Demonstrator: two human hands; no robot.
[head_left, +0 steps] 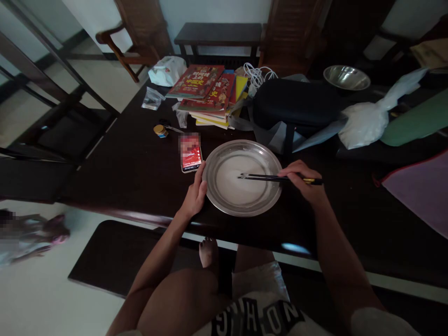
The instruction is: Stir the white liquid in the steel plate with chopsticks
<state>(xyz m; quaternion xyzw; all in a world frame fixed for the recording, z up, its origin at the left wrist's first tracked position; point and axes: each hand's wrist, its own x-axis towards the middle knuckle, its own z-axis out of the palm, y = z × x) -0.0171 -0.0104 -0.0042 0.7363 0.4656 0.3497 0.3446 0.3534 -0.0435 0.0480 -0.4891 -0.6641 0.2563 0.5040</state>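
A wide steel basin (241, 211) sits on the dark table in front of me, with a whitish, paste-like mixture (227, 184) covering its bottom. My left hand (194, 196) grips the basin's left rim, thumb on the near side and fingers along the edge. A pair of black chopsticks (264, 178) is held in my right hand (308, 186) over the right rim, fingers wrapped near their gold-banded ends. Their tips touch the mixture near the middle. Just beyond my left hand lies a phone (192, 158) with a red lit screen.
Behind the basin are stacked books (210, 93), a black case (297, 102), a white cable (259, 72) and a tied plastic bag (364, 123). A small jar (160, 131) stands left. A second steel bowl (346, 78) and purple cloth (420, 191) are right. Someone (31, 233) is low at left.
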